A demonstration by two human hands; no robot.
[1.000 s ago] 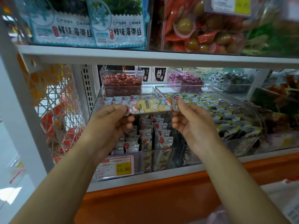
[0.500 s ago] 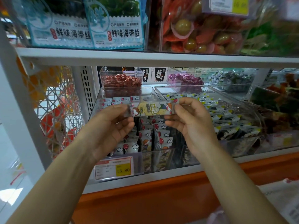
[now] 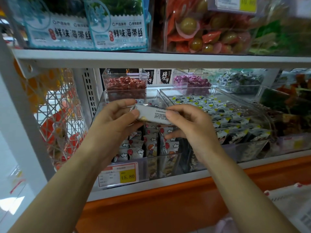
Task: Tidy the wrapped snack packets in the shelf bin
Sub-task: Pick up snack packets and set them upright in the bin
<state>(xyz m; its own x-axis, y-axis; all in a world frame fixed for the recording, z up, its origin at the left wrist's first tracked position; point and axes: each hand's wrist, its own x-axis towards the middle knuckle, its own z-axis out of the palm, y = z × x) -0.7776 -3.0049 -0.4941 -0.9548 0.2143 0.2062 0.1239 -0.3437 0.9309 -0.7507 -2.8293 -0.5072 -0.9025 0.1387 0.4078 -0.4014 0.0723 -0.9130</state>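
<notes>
Teal seaweed packs [image 3: 117,31] sit at eleven o'clock, a clear tub of green and orange snacks [image 3: 202,31] at one, a white wire basket [image 3: 57,118] at nine, an orange ledge [image 3: 168,207] at six.

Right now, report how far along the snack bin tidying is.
Done: several upright packets stand in rows in the bin. In hand: the left hand and right hand pinch one packet above it. Left: slot it in and straighten the tilted packets at the left.

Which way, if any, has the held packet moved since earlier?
Yes: the long wrapped snack packet flipped over, white printed back now showing, staying above the yellow price tag.
</notes>
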